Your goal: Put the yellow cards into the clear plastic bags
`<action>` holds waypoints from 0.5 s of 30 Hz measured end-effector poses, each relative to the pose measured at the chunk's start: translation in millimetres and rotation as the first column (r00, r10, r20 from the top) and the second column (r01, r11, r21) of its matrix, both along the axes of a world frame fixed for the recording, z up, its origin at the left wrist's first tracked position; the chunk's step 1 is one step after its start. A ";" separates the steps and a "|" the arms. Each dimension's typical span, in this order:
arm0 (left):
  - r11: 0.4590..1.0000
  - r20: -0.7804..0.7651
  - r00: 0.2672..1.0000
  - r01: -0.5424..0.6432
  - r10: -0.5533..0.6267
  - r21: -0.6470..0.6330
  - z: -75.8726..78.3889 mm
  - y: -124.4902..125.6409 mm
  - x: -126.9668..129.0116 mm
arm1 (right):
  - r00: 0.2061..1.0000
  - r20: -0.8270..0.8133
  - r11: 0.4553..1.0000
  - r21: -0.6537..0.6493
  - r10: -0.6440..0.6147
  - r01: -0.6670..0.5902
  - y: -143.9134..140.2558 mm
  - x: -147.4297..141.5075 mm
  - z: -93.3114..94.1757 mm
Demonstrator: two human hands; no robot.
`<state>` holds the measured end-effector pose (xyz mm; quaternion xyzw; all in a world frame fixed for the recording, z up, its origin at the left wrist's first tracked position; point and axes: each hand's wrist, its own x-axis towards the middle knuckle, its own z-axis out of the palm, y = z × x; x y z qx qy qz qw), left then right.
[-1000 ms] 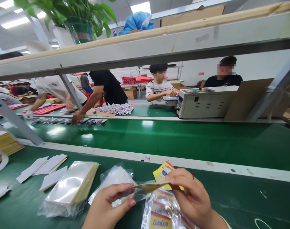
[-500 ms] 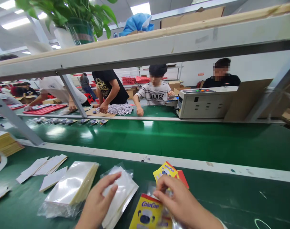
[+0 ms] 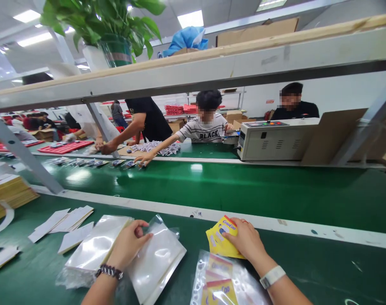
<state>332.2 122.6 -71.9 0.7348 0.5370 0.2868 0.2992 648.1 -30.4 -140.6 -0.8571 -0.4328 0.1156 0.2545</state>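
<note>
My right hand [image 3: 248, 241] is closed on a small stack of yellow ColaCao cards [image 3: 223, 239], thumb on top and fingers along the far edge. Just below it lies a clear plastic bag [image 3: 197, 275] with more yellow and red ColaCao cards showing through. On the left, my left hand [image 3: 127, 243] has its thumb and curled forefinger pinched at the edge of a clear plastic sleeve [image 3: 159, 254], the top one of a loose pile. A thicker stack of clear sleeves [image 3: 95, 241] lies partly under my left wrist.
White cards [image 3: 73, 220] and a tall card stack [image 3: 10, 195] lie at the left. A green conveyor belt [image 3: 243, 186] runs beyond the white rail [image 3: 167, 207]. Across it, co-workers handle small packs [image 3: 94, 163] beside a grey machine [image 3: 275, 140]. A shelf beam [image 3: 193, 76] crosses overhead.
My right hand has moved up from the bagged cards onto the loose yellow cards. My left hand has closed at the sleeve's edge. A co-worker's arm across the belt has stretched leftward to the packs.
</note>
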 end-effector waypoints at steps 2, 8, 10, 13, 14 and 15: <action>0.997 0.122 0.992 0.019 -0.010 -0.073 -0.5 -0.4 -4.0 | 1.000 -0.023 1.000 0.016 -0.007 0.007 -1.3 6.1 -2.0; 0.970 0.367 0.927 0.009 0.083 -0.243 -1.6 -15.0 -4.6 | 0.992 -0.128 0.997 0.073 0.009 0.001 -4.7 18.6 -5.3; 0.963 0.392 0.913 -0.007 0.115 -0.268 0.9 -20.1 -1.4 | 0.987 -0.159 0.996 0.085 0.012 0.002 -5.2 19.5 -5.7; 0.956 0.417 0.896 -0.026 0.151 -0.292 6.3 -25.4 3.3 | 0.979 -0.201 0.994 0.108 0.023 -0.001 -5.9 19.3 -5.7; 0.954 0.421 0.893 -0.028 0.158 -0.298 8.1 -26.9 4.7 | 0.977 -0.213 0.993 0.117 0.025 0.000 -6.1 19.1 -5.6; 0.953 0.424 0.891 -0.029 0.161 -0.302 9.7 -28.3 6.2 | 0.974 -0.225 0.992 0.127 0.025 0.004 -6.3 18.9 -5.7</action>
